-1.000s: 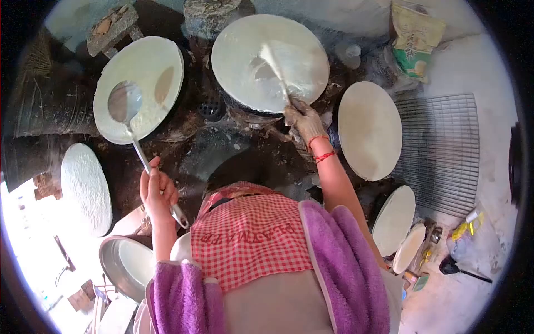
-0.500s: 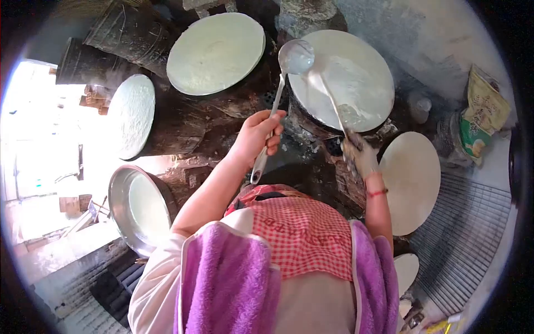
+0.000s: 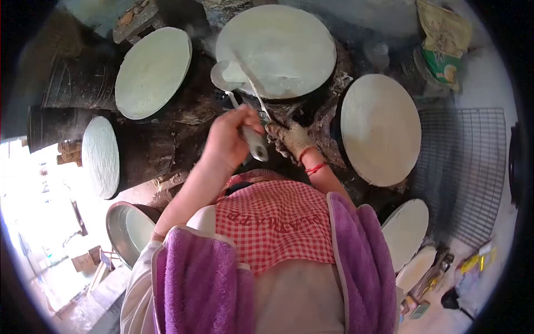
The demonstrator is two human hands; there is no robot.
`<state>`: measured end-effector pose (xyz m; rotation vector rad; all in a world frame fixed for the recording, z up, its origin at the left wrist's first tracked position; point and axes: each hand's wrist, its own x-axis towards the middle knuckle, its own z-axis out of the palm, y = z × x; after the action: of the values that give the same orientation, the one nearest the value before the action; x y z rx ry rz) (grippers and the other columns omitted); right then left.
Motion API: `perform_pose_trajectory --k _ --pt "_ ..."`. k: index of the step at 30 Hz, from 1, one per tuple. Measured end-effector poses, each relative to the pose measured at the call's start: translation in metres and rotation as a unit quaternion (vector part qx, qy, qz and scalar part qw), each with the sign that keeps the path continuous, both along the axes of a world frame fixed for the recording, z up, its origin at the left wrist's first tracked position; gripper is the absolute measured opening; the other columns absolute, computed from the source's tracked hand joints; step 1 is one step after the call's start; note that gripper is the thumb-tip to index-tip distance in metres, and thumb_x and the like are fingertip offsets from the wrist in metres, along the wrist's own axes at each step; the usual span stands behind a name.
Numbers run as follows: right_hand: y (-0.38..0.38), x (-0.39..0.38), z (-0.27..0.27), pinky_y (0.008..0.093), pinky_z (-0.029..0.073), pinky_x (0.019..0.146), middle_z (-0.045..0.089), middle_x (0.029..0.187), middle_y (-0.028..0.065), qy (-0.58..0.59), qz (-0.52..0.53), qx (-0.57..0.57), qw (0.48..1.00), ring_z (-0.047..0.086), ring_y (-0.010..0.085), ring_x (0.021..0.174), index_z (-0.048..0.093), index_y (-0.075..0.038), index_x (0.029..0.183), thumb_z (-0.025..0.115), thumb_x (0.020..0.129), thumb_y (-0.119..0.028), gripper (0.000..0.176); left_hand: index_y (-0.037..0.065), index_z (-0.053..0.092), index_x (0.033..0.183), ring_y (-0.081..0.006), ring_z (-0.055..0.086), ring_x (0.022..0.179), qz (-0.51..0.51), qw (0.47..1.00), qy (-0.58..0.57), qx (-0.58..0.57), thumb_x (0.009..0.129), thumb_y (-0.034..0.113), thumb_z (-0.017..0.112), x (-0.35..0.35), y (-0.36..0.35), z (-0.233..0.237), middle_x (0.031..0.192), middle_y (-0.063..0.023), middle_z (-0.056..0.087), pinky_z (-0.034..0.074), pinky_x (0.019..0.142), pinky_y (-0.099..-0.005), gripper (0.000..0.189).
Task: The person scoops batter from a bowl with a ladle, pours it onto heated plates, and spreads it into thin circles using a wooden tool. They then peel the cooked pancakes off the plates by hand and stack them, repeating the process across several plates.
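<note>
My left hand (image 3: pixel 233 133) is closed round the handle of a metal ladle (image 3: pixel 225 77), its bowl at the front left rim of a round griddle. A white batter layer (image 3: pixel 283 47) covers that griddle. My right hand (image 3: pixel 290 138), in a pale glove with dark smudges, grips a thin long-handled tool (image 3: pixel 257 96). The tool slants up and left, its far end over the batter and close to the ladle bowl. Both hands are near each other in front of my red checked apron (image 3: pixel 278 222).
More white-topped rounds surround me: one at upper left (image 3: pixel 154 73), one at far left (image 3: pixel 100 157), one at right (image 3: pixel 381 129). A metal basin (image 3: pixel 119 222) with pale liquid stands at lower left. A wire rack (image 3: pixel 473 172) and a green-yellow bag (image 3: pixel 445 47) are at right.
My view has turned to the right. The ladle bowl has come down to the griddle's front rim. My right hand and its tool have moved left, closer to my left hand.
</note>
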<state>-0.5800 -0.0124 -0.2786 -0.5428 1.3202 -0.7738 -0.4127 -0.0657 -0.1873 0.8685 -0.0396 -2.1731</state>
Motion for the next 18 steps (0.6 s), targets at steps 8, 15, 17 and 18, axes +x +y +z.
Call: perform_pose_trajectory --k 8,15,17,18 --pt "0.05 -0.017 -0.055 0.0263 0.05 0.051 0.066 0.092 0.008 0.009 -0.192 -0.142 0.971 0.06 0.0134 0.062 0.058 -0.014 0.124 0.064 0.088 -0.023 0.038 -0.007 0.022 0.14 -0.007 0.035 0.05 -0.07 0.95 0.303 -0.021 0.102 0.015 0.032 0.13 0.006 0.031 0.075 -0.0029 0.036 0.034 0.038 -0.0208 0.045" --pt "0.045 0.051 -0.026 0.0255 0.049 0.056 0.066 0.093 0.0033 0.079 -0.205 -0.127 0.967 0.059 0.0125 0.068 0.06 -0.011 0.121 0.066 0.086 -0.026 0.038 -0.005 0.033 0.136 -0.0047 0.029 0.045 -0.077 0.991 0.112 -0.011 0.101 0.012 0.036 0.181 -0.013 0.027 0.07 0.0013 0.034 0.027 0.035 -0.0184 0.04" --pt "0.074 0.05 -0.026 0.023 0.046 0.047 0.064 0.087 0.0016 -0.118 -0.423 -0.111 0.892 0.055 0.0072 0.054 0.061 -0.008 0.12 0.068 0.085 -0.028 0.041 -0.006 0.025 0.14 -0.0046 0.029 0.045 -0.084 0.992 0.089 0.003 0.101 0.009 0.032 0.192 -0.001 0.023 0.075 -0.0009 0.038 0.028 0.034 -0.0188 0.042" --pt "0.092 0.06 -0.027 0.0291 0.047 0.067 0.065 0.101 0.0063 0.104 -0.285 -0.194 0.933 0.059 0.0161 0.076 0.058 -0.011 0.124 0.066 0.085 -0.029 0.043 -0.005 0.024 0.141 -0.0041 0.029 0.046 -0.123 0.979 0.162 0.029 0.101 0.009 0.032 0.2 -0.002 0.01 0.074 -0.0006 0.037 0.029 0.036 -0.0185 0.043"
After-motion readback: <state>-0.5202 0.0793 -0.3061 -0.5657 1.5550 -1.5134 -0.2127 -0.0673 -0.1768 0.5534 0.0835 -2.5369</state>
